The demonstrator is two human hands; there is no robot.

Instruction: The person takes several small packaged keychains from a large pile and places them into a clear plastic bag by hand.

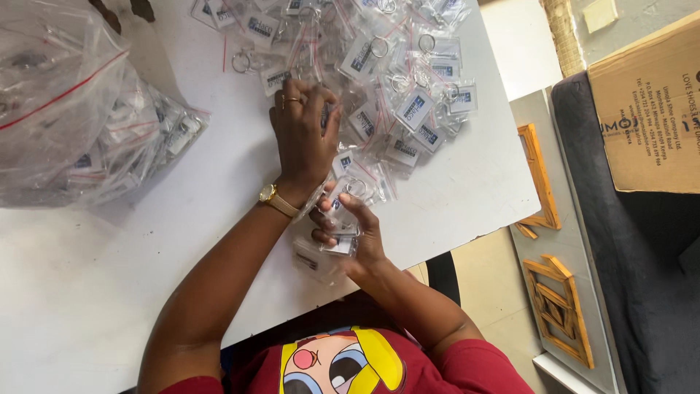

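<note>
Item 1, as I read the head view: a white table (87, 292), taking up most of the frame. Item 2: a brown cardboard box (645, 109) at the right edge, off the table, resting on something dark. Item 3: a big clear plastic bag (65, 109) at the upper left of the table, stuffed with small packets. Item 4: a loose pile of small clear packets (394, 80) spread over the top centre of the table, each holding a keyring with a blue-and-white tag. Item 5: 2 wooden cut-out frames (558, 306) on the floor to the right. Item 6: my left hand (302, 135), gold watch at the wrist, palm down on the near edge of the pile, fingers curled over packets there; I cannot tell whether it has hold of one. Item 7: my right hand (354, 237), near the table's front edge, clasping a small stack of packets (324, 255).
</note>
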